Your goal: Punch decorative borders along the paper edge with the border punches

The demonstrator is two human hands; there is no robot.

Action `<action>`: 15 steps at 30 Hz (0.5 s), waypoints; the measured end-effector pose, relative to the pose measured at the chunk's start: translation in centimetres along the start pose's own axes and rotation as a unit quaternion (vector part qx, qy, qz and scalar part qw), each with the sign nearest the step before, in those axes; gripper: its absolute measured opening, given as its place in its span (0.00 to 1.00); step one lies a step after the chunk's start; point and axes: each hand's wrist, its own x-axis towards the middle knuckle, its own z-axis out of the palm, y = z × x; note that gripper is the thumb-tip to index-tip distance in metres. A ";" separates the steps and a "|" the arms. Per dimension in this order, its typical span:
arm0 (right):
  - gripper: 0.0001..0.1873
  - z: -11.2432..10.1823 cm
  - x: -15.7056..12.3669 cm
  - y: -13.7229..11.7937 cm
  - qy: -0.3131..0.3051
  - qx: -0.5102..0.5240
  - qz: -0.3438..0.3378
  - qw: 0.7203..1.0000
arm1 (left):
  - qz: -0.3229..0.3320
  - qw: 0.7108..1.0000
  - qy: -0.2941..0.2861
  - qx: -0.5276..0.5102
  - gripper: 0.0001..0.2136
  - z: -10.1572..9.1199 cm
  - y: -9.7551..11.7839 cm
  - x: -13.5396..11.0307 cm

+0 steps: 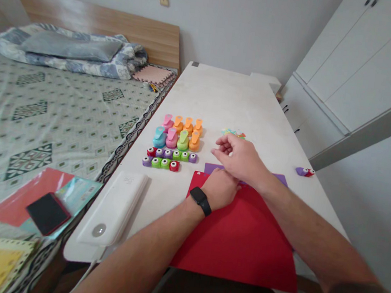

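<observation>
My left hand [221, 187], with a black watch [200, 200] on the wrist, rests on the top edge of a red sheet [241, 237] on the white table [223, 97]. Its fingers are hidden under my right hand [238, 159]. My right hand crosses just above it with curled fingers and thumb against forefinger, over a purple sheet [280, 178]. Whether anything is pinched I cannot make out. Left of the hands stand several coloured lever punches [179, 135] and two rows of small round punches [168, 159].
A little pile of coloured cut-outs [233, 133] lies beyond my right hand. A purple and red punch [304, 172] sits near the table's right edge, a white flat device [113, 207] at the front left. A bed [43, 109] with paper sheets [17, 205] is on the left, white cupboards [362, 67] on the right.
</observation>
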 end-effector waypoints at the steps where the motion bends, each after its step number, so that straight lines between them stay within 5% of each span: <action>1: 0.10 -0.9 -0.4 1.0 0.012 0.002 0.016 1.000 | 0.009 1.000 -0.007 0.014 0.11 -0.2 0.0 -0.1; 6: 0.13 -5.9 -2.5 7.8 0.087 -0.047 0.080 0.992 | 0.020 0.999 -0.022 0.033 0.07 -0.8 0.2 -0.2; 10: 0.18 -11.3 -4.4 14.3 0.122 -0.185 0.157 0.962 | 0.011 1.000 -0.024 0.013 0.08 -0.8 0.0 -0.1; 15: 0.21 -16.4 -7.2 20.2 0.045 -0.395 0.217 0.891 | 0.004 1.000 -0.016 0.002 0.09 -0.8 -0.1 0.0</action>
